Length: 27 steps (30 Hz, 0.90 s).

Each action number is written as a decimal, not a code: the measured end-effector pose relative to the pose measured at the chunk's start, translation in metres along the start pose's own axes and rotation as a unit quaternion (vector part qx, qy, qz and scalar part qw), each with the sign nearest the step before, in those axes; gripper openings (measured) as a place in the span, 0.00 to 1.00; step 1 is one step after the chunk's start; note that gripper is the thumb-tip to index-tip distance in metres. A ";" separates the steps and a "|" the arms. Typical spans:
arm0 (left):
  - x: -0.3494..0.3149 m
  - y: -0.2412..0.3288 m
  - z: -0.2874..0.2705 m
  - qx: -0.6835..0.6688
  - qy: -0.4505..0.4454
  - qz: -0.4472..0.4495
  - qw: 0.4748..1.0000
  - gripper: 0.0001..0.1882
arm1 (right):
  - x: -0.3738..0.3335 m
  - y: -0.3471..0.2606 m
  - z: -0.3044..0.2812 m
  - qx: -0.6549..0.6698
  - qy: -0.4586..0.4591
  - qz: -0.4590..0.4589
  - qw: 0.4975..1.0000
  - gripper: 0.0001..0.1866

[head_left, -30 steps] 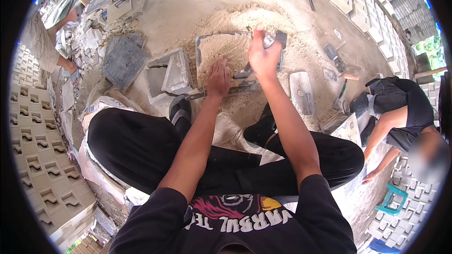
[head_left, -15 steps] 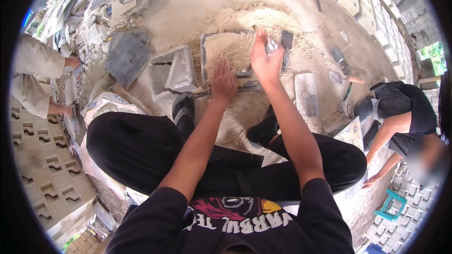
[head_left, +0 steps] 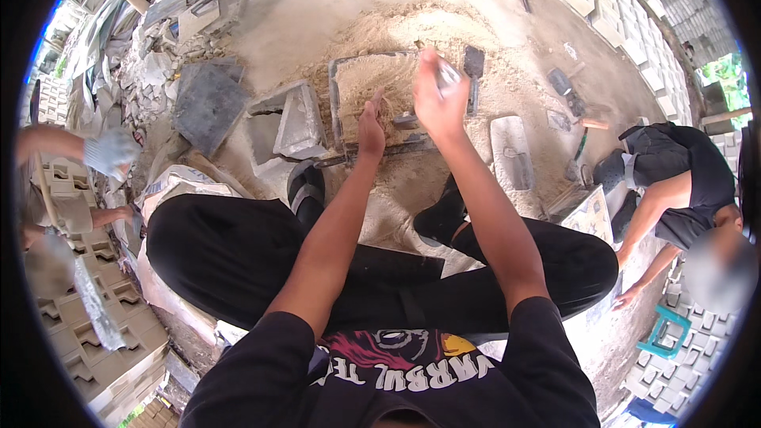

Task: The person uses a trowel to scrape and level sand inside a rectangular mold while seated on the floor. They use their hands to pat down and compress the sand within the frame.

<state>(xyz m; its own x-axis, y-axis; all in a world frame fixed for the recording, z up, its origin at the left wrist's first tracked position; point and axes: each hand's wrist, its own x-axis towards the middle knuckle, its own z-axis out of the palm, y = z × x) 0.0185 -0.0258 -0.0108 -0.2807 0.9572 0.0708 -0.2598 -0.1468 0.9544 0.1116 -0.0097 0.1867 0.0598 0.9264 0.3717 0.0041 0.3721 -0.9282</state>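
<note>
A dark rectangular mould frame (head_left: pixel 334 103) lies on the ground before me, filled with pale sandy mix (head_left: pixel 363 79). My left hand (head_left: pixel 371 128) is at its near side, turned on edge with the fingers stretched out, touching or just over the mix; it holds nothing. Above the mould's right side, my right hand (head_left: pixel 441 103) is closed round a shiny silvery tool (head_left: pixel 449 73). Blur and the fingers hide that tool's exact kind. A dark bar (head_left: pixel 406 121) lies by the mould's near edge, between my hands.
Loose sandy mix (head_left: pixel 420 25) is heaped beyond the mould. Left stand a broken grey block (head_left: pixel 301 120) and a dark slab (head_left: pixel 208 103); right are a pale oblong block (head_left: pixel 511 150) and a hammer (head_left: pixel 593 123). A gloved co-worker's hand (head_left: pixel 111 152) is left; another person (head_left: pixel 674 190) bends at right.
My left hand has turned from palm down on the mix to edge-on. My right hand remains over the mould's right side. At the left, a co-worker's gloved hand has come into view.
</note>
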 end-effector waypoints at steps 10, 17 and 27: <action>-0.002 0.000 -0.003 -0.091 0.022 -0.019 0.995 0.32 | -0.006 -0.003 0.006 0.000 0.033 0.035 0.999 0.23; -0.006 0.009 -0.003 -0.085 0.114 0.009 0.990 0.32 | -0.008 0.005 0.007 -0.013 0.027 0.062 0.998 0.24; 0.003 0.020 -0.071 -0.001 0.195 0.046 0.980 0.38 | 0.003 -0.006 0.030 0.013 -0.017 0.075 0.997 0.23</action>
<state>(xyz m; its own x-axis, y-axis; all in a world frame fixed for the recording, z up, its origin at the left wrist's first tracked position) -0.0533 -0.0438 -0.0118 -0.6352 0.7713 0.0399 -0.2188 -0.2293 0.9484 0.0820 -0.0076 0.1944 0.0244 0.9729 0.2301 -0.0281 0.2308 -0.9726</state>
